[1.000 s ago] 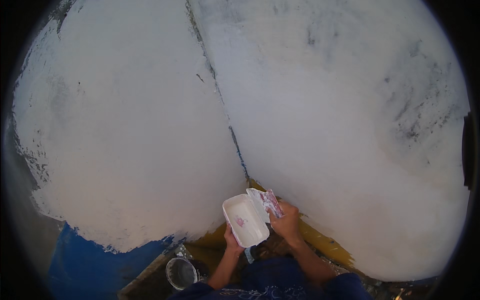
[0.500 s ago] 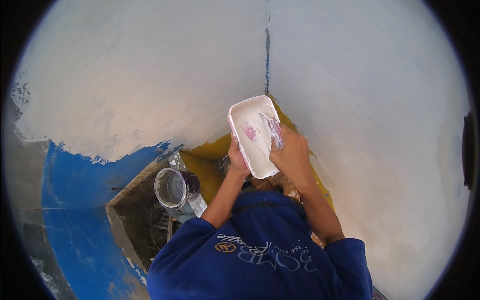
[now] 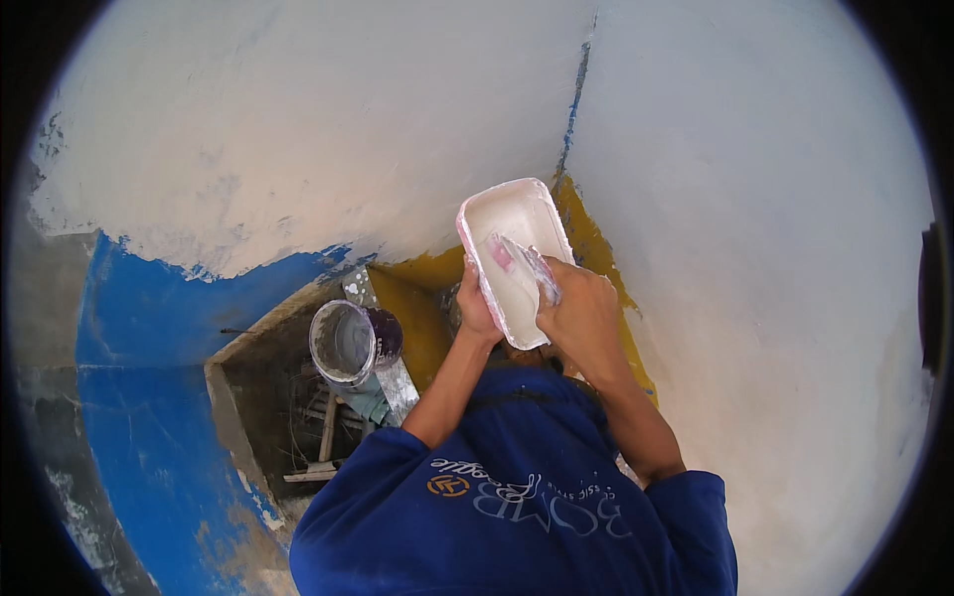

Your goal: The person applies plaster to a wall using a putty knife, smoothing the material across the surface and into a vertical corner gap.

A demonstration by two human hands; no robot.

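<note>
My left hand (image 3: 478, 306) is closed around the left side of a white, pink-edged rectangular tray (image 3: 548, 197), which is tilted in front of my chest. A layer of creamy white putty (image 3: 514, 298) covers much of its bottom, with a pinkish patch showing through. In my right hand (image 3: 584, 310) is a putty-smeared putty knife (image 3: 531, 262). Its blade reaches down into the tray, by the pink patch. My right fingers cover most of the knife's handle.
To the left, a dark bucket (image 3: 388, 340) with grey residue inside stands on a paint-spotted board (image 3: 399, 389). Below it is a recess with wood scraps (image 3: 326, 437). White-coated walls meet at a corner (image 3: 574, 104), above yellow and blue painted areas (image 3: 149, 323).
The putty knife's blade has moved left and lower across the tray, onto the pink patch. My view has shifted slightly, so the wall corner appears farther right.
</note>
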